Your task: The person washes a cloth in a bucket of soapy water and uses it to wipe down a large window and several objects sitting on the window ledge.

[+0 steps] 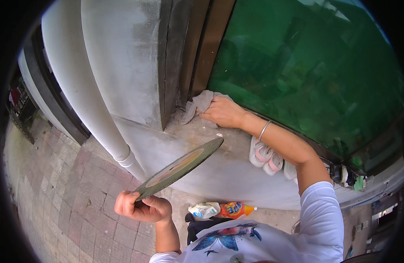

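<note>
My left hand [144,207] pinches the near edge of a large, thin abrasive cutting disc [185,164], dark green-grey with a coloured label round its middle. The disc is tilted in the air, its far end in front of the ledge. My right hand [225,113], with a bangle on the wrist, is shut on a crumpled grey cloth [203,102]. The cloth rests on the dusty concrete ledge [179,131], in the corner between the brown frame [202,62] and the green glass pane [297,79]. My right fingertips are partly hidden by the cloth.
Pink and white sandals [267,157] stand on the ledge beneath my right forearm, with more shoes [343,176] farther right. A white downpipe [90,92] runs down the left side to the paving [90,203]. An orange packet [236,209] and a white one [205,209] lie below the ledge.
</note>
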{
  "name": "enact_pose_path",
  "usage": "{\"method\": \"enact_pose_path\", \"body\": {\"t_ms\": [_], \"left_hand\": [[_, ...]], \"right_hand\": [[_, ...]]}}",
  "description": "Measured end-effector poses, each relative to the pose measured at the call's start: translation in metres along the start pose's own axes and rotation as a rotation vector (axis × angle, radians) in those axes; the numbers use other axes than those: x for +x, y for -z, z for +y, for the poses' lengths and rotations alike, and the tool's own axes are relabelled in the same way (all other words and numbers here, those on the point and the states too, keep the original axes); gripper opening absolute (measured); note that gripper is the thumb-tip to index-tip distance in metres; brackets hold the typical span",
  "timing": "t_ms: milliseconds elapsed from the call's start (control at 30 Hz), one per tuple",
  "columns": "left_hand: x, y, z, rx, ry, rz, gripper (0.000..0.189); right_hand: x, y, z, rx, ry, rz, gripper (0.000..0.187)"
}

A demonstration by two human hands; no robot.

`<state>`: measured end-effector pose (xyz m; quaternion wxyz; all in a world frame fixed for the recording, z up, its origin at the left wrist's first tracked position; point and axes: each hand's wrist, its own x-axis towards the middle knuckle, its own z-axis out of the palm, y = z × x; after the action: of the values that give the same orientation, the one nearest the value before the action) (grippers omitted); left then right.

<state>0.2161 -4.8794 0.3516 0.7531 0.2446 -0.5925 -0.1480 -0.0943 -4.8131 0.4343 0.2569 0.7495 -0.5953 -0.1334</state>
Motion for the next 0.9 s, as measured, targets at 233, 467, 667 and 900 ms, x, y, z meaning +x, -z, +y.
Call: {"method": "enact_pose_path", "body": {"t_ms": [233,467,667,900], "left_hand": [[0.004,0.058,-0.029,0.282,-0.01,-0.027,0.024],[-0.012,0.067,-0.042,0.311,0.015,-0.085,0.017],[-0.018,0.069,-0.044,0.305,0.036,-0.14,0.021],[-0.027,0.077,-0.031,0.244,0.044,-0.218,0.022]], "right_hand": [[0.067,0.179,0.119,-0.478,-0.071,0.706,0.041],[0.091,0.173,0.131,-0.505,-0.184,0.794,0.042],[0.056,0.025,0.023,-0.226,-0.182,0.395,0.049],[0.047,-0.035,-0.047,0.24,-0.236,0.031,0.028]]}}
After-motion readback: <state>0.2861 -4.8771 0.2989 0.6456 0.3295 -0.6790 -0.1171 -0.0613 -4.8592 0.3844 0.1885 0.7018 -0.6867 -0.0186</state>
